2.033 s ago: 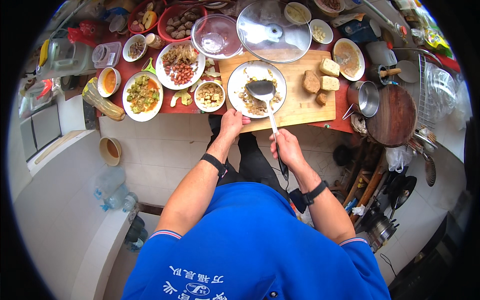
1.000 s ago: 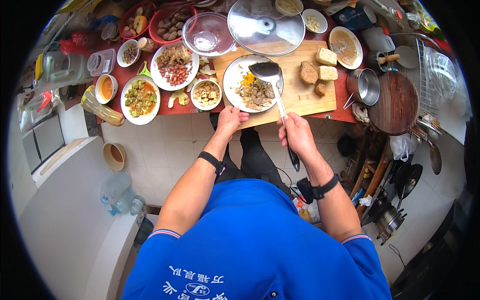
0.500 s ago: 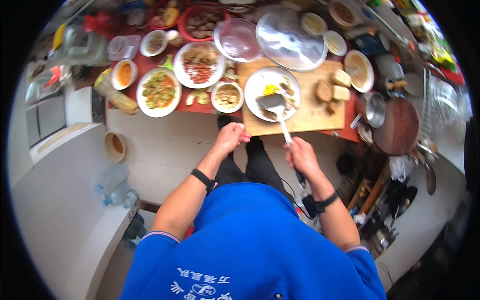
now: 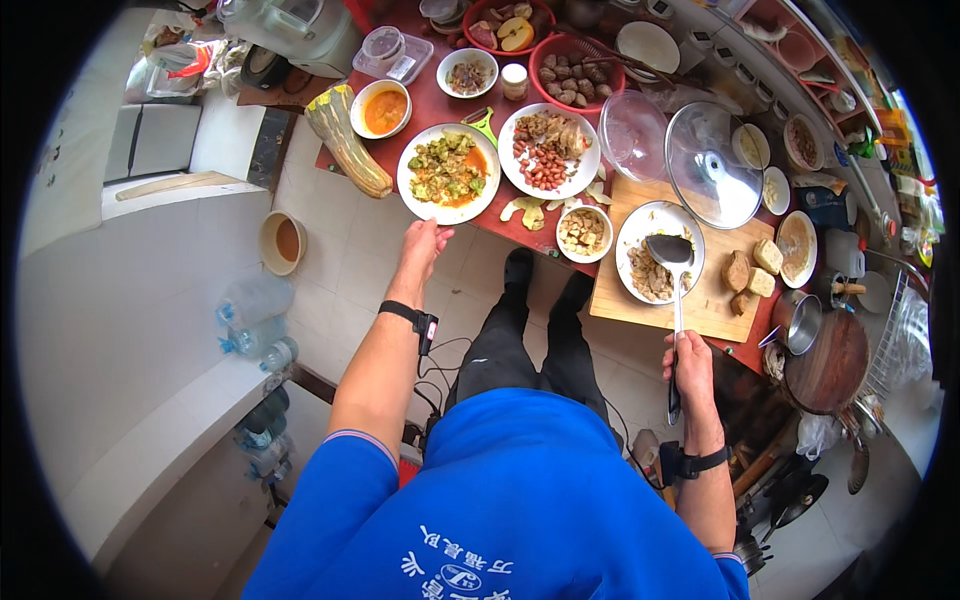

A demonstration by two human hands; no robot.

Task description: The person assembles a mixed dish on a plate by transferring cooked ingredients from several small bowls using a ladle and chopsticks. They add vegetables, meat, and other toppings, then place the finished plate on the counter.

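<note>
My right hand point(image 4: 692, 372) is closed around the handle of a long metal spatula point(image 4: 678, 290). The spatula's broad dark blade rests over a white plate point(image 4: 627, 228) of brown chopped food, on a wooden cutting board point(image 4: 620, 312). My left hand point(image 4: 425, 245) is at the near rim of another white plate point(image 4: 408, 180), its fingers closed on the edge. That plate bears green vegetable pieces point(image 4: 445, 168) in reddish sauce. Between the two stands a small white bowl point(image 4: 584, 232) of pale diced pieces. A plate of peanuts and browned bits point(image 4: 545, 170) sits just behind.
A long striped squash point(image 4: 350, 140) juts over the table's left edge, beside a bowl of orange liquid point(image 4: 385, 110). Glass lids point(image 4: 715, 165) overlap the board's back edge. Potatoes and tan blocks point(image 4: 765, 257) lie on its right. A pot point(image 4: 797, 320) stands farther right.
My view has swung left. My left hand has gone from beside the cutting board to the vegetable plate's rim. The yellow food by the spatula blade no longer shows.
</note>
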